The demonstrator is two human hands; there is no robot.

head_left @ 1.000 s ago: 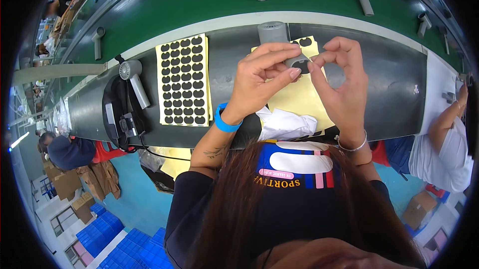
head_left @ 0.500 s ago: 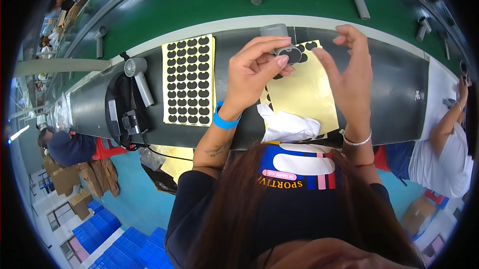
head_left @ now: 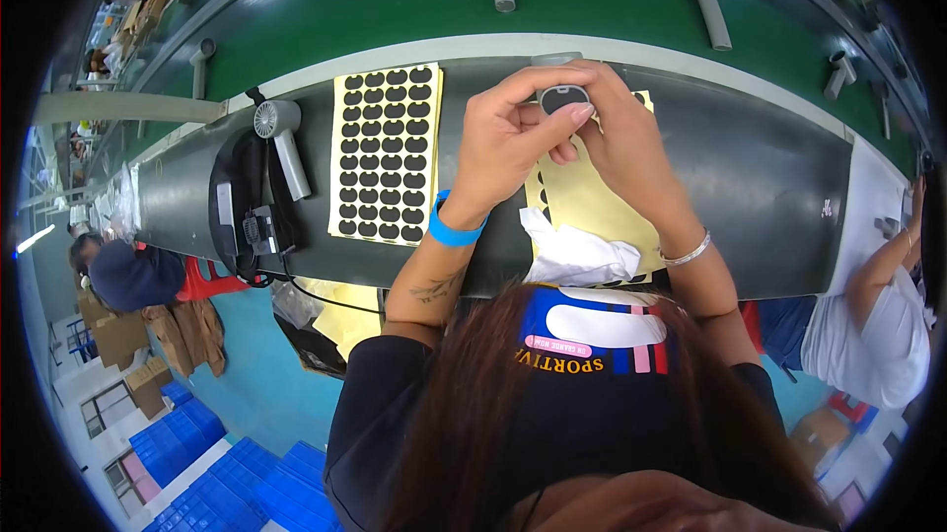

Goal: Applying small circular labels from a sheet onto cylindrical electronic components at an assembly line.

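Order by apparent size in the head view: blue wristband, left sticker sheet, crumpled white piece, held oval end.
1. left sticker sheet
2. crumpled white piece
3. blue wristband and held oval end: too alike to rank

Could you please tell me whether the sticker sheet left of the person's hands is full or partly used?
It looks full: the top sheet shows black stickers along all four columns, with no gaps visible.

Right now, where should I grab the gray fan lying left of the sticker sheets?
Hold the gray fan by its handle, probably from the right: the handle is slim and straight, slanting toward you, and dark tabletop shows there, while a black item crowds its left.
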